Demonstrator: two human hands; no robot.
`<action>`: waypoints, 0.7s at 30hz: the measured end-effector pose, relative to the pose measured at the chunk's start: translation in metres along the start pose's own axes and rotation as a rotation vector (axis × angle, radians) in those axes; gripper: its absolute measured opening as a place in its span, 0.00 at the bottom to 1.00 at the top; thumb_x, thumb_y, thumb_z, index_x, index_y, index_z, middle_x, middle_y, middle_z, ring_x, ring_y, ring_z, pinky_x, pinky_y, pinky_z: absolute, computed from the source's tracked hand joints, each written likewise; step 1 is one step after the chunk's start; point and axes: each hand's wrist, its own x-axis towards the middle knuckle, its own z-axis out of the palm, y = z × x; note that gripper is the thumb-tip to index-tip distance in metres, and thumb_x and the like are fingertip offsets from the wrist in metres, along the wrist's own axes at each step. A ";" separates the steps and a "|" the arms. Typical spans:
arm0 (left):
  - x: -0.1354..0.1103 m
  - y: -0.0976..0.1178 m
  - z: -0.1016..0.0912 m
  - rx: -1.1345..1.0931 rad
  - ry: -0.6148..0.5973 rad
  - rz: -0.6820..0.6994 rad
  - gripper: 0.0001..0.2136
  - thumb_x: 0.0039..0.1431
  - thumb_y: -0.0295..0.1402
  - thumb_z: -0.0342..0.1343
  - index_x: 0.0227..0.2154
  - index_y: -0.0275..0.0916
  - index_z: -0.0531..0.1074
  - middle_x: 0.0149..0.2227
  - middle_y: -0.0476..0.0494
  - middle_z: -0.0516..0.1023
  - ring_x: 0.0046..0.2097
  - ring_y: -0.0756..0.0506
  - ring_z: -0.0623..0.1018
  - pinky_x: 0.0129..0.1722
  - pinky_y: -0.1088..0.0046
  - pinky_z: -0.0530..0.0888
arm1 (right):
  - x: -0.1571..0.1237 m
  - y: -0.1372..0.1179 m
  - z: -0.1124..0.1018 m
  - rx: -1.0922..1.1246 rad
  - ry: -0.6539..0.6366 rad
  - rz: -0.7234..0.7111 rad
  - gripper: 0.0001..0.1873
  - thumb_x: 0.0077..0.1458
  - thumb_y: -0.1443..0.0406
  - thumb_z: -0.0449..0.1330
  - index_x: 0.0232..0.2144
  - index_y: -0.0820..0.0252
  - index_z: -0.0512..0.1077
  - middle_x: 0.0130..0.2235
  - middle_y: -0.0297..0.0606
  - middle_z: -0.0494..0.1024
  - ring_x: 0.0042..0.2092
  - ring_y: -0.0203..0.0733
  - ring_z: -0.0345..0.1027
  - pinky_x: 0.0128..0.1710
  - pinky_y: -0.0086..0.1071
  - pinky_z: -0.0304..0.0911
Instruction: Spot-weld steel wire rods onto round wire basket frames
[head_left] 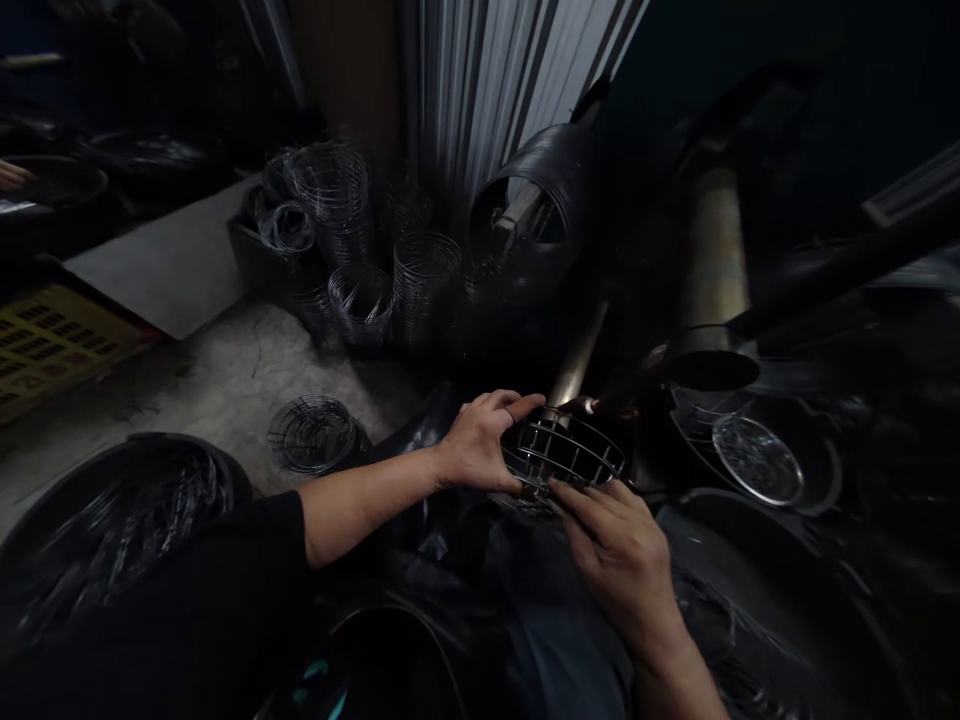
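Wire basket (pixel 574 457) — our left fingers (pixel 529 405) clamped on its rim, right fingers (pixel 581 505) at near edge, closure unclear — best braced evenly.

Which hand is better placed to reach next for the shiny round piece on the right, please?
Probably the right hand, nearer that shiny round piece; the left hand is at the left side of the wire basket.
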 end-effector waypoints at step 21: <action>0.043 -0.003 -0.003 -0.066 0.006 -0.063 0.47 0.30 0.43 0.69 0.59 0.45 0.61 0.53 0.42 0.66 0.54 0.36 0.69 0.55 0.56 0.69 | 0.039 0.034 -0.006 0.049 0.044 0.027 0.10 0.58 0.66 0.56 0.37 0.56 0.78 0.32 0.36 0.80 0.33 0.41 0.71 0.36 0.35 0.67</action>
